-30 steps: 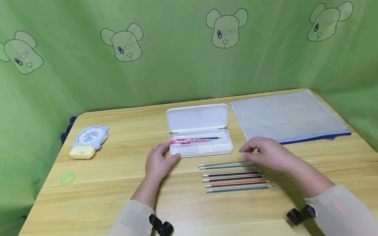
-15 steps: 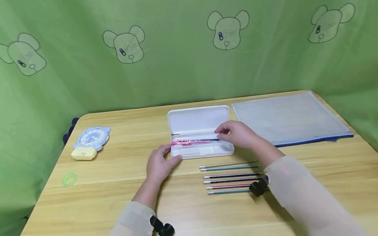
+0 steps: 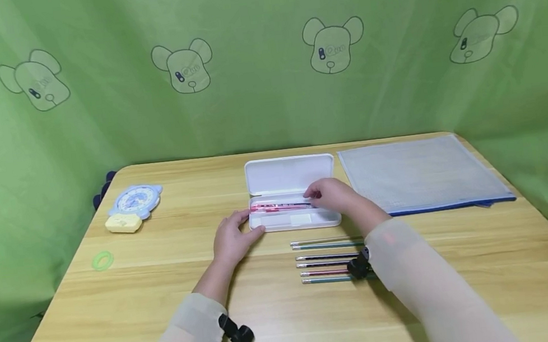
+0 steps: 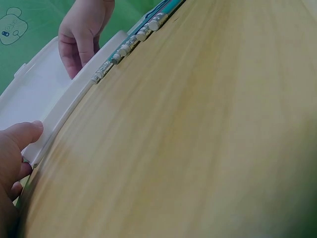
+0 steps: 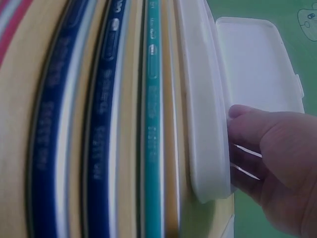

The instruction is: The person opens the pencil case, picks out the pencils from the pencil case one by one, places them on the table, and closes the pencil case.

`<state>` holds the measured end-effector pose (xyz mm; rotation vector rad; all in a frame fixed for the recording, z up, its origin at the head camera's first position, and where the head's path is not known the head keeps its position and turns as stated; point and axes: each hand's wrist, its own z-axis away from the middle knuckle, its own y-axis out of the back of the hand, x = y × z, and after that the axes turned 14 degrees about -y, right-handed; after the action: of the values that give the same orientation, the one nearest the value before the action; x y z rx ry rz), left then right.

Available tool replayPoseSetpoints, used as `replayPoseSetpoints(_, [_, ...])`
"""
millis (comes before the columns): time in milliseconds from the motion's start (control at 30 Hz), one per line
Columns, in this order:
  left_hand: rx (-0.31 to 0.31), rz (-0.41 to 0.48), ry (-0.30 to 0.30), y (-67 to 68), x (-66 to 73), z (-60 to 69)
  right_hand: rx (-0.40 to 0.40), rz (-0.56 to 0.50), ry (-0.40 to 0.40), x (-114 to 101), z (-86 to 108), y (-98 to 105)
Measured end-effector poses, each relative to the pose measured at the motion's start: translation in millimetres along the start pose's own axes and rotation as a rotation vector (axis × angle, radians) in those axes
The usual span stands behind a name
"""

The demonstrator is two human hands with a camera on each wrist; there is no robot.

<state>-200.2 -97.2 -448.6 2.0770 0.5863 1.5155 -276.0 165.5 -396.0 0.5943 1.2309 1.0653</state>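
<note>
A white pencil case (image 3: 296, 226) lies open on the table, its lid standing up at the back. Inside lie several slim pens (image 3: 273, 207), red and dark. My left hand (image 3: 231, 239) holds the case's left end, thumb on the front wall (image 4: 32, 133) and fingers round the corner. My right hand (image 3: 332, 194) reaches into the right part of the case at the dark ends of the pens, fingers bent downward (image 5: 245, 166). The case wall hides its fingertips in both wrist views, so a grip on a pen cannot be made out.
Several pencils (image 3: 325, 264) lie in a row before the case, partly under the right forearm. A mesh zip bag (image 3: 427, 176) lies at right. At left are a blue clock-like toy (image 3: 136, 199), a pale yellow block (image 3: 124, 223) and a green ring (image 3: 102, 261).
My right hand has moved from above the right ends of the pencils, leftward and away from me, into the case. The left hand has stayed at the case's left end.
</note>
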Motion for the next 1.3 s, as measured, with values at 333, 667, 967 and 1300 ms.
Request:
replayPoseSetpoints(333, [0.003, -0.006, -0.008, -2.7, -3.0, -1.0, -0.028, 0.087, -0.042, -2.7, 2.2, 1.3])
replayPoseSetpoints(667, [0.008, 0.001, -0.014, -2.4, -1.8, -1.0, -0.028, 0.170, -0.063, -5.9, -0.4, -0.8])
replayPoseSetpoints(967, [0.004, -0.008, -0.021, -2.5, -2.4, -1.0, -0.008, 0.163, -0.004, -4.5, 3.0, 1.9])
replayPoseSetpoints(1300, [0.006, -0.006, -0.021, -1.7, -0.7, -0.3, 0.031, 0.095, 0.027, 4.0, 12.3, 18.6])
